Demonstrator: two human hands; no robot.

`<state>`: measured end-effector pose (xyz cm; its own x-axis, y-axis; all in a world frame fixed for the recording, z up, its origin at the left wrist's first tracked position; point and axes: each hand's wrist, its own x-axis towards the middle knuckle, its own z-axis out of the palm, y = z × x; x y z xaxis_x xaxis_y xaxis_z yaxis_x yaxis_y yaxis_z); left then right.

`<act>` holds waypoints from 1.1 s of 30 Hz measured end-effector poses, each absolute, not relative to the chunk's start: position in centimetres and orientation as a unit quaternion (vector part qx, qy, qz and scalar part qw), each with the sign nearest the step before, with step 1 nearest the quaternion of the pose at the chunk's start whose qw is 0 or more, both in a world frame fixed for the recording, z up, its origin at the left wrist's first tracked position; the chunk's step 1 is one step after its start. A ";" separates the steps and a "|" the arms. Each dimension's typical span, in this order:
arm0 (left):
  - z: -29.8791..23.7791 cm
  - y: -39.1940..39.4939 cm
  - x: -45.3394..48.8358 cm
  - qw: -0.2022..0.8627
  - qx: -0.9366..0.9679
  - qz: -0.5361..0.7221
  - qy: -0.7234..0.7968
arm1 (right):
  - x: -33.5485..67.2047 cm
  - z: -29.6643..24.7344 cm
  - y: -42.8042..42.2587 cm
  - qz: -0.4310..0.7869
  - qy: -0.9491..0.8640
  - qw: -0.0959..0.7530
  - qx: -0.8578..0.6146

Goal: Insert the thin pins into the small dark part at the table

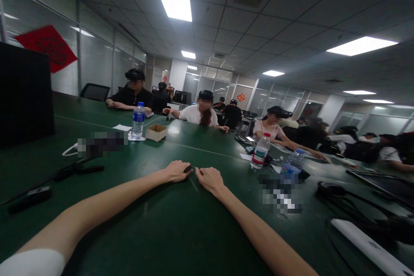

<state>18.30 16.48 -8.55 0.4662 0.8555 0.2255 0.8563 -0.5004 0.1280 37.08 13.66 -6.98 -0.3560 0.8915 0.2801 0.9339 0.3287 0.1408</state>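
Note:
Both my arms reach forward over the dark green table (136, 228), and the two hands nearly meet in the middle. A small black object (187, 168) shows at the fingers of my left hand (175, 171), which is closed around it; its kind is too small to tell. Just to the right, my right hand (211, 178) rests low over the table with curled fingers. Its fingertips point at the black object across a narrow gap. Whatever those fingers hold, if anything, is hidden.
Beyond my left hand stand an open cardboard box (156, 133) and a blue-capped water bottle (138, 121). A red-capped bottle (260, 152) and a larger bottle (293, 166) are to the right. Nearer right lie a black headset (333, 190) and a white device (368, 241). Several people sit around.

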 end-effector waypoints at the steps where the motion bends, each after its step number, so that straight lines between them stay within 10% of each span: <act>1: -8.5 16.5 18.3 0.001 -0.855 -0.131 -0.501 | 37.1 -7.0 13.6 -0.133 -0.812 0.075 -0.564; 33: -8.0 16.1 17.6 0.002 -0.888 -0.100 -0.449 | 37.0 -6.5 12.7 -0.162 -0.860 0.053 -0.481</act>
<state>17.61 16.14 -7.98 0.5770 0.7968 0.1797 0.7976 -0.5970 0.0863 36.98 12.69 -6.50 -0.5318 0.8099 0.2477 0.8445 0.4851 0.2270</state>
